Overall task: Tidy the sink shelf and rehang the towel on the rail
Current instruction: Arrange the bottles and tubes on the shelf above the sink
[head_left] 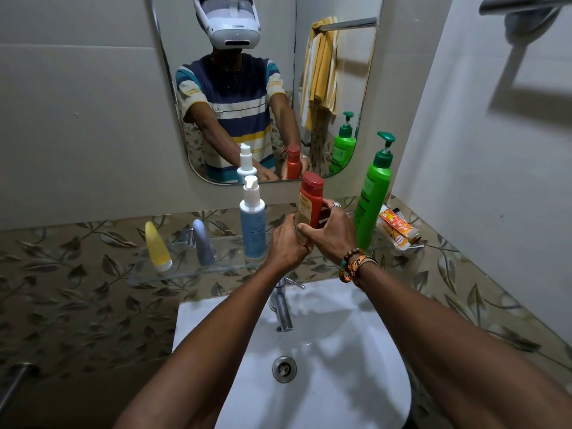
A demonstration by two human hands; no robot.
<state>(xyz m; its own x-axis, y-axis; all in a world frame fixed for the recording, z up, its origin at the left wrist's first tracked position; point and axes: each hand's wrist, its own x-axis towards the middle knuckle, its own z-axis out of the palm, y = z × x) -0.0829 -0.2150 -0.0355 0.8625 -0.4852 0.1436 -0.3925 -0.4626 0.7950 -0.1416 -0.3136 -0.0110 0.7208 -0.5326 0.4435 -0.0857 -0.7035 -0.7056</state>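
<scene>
The shelf-tidying step is in hand, and the towel part is not yet begun. Both hands meet at the centre of the frame on the red bottle (311, 196): the left hand (286, 241) curls round its lower part from the left, and the right hand (335, 229) wraps it from the right with the thumb across the front. The bottle is upright over the glass shelf (185, 271); whether its base touches the glass is hidden by the hands. Just left of it stands the blue pump bottle (253, 226), just right the green pump bottle (373, 193), leaning a little. Further left stand a grey tube (203, 243) and a yellow tube (158, 246); at the right end lie orange packets (397, 230). The towel (320, 66) shows only in the mirror (173, 97), upper centre-right, hanging bunched at one end of a rail. The next move likely calls for setting the red bottle down squarely in the gap between the two pump bottles without knocking either, then letting go with both hands and turning to the towel.
</scene>
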